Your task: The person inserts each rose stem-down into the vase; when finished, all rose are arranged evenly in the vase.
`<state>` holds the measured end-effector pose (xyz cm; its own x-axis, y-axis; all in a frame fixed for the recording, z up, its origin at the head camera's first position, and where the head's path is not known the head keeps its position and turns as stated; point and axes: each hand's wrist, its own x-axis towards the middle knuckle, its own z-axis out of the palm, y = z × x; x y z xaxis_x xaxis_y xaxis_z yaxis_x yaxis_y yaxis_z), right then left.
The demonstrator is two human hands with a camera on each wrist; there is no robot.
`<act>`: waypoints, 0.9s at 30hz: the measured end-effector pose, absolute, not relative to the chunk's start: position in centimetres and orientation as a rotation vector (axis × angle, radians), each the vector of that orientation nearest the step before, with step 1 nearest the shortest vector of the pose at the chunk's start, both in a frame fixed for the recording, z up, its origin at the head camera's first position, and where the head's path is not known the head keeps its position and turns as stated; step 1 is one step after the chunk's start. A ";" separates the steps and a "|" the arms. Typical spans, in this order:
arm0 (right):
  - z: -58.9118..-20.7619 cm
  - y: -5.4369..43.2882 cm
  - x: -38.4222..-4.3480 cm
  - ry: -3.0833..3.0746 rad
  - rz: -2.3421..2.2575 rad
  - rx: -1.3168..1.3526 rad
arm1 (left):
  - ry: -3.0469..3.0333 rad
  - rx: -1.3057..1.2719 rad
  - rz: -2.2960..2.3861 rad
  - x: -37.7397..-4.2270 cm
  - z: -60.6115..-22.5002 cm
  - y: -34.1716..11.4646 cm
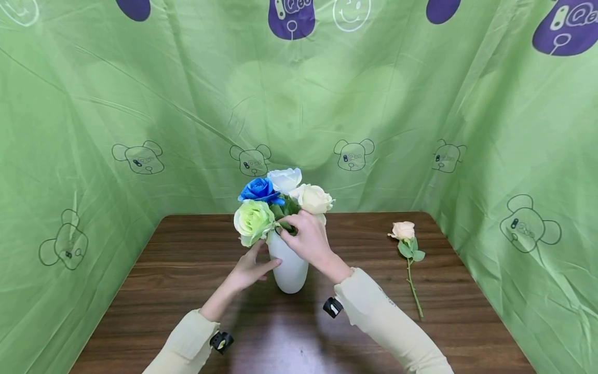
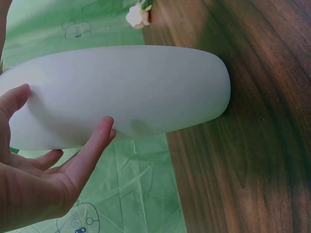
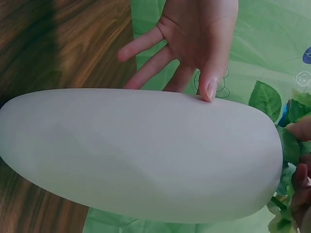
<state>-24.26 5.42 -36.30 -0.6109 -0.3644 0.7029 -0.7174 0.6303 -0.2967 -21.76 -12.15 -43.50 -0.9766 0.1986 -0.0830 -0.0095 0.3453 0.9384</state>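
Roses (image 1: 259,191) are held in the white vase (image 1: 291,267). Its left side is touched by the left hand (image 1: 249,270), fingers spread; leaves (image 3: 288,144) at its mouth, by the right hand (image 1: 309,237), fingers bent, whether pinching cannot be told. Right of it, a peach rose (image 1: 404,231) is laid.

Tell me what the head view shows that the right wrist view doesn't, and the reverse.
Only the head view: the loose peach rose lying to the right of the white vase, and the cream sleeves.

Only the right wrist view: the palm side of the left hand.

Both: the vase, the left hand, at least part of the right hand, the wooden tabletop and the green cloth.
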 end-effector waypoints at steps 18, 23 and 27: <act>-36.3 10.4 -23.4 -1.963 1.231 0.845 | 2.443 0.171 1.684 -21.7 -43.6 -12.2; -36.8 13.1 -23.5 -2.039 1.284 0.676 | 2.438 0.175 1.688 -21.2 -42.7 -12.0; -37.9 15.3 -24.0 -2.146 1.288 0.535 | 2.444 0.158 1.674 -21.2 -42.7 -12.0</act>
<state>-23.99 15.30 -37.92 -0.7552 -0.0446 0.6539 -0.5981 0.4550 -0.6597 -21.25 -12.02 -42.73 -0.9791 0.1853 -0.0837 -0.0110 0.3626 0.9319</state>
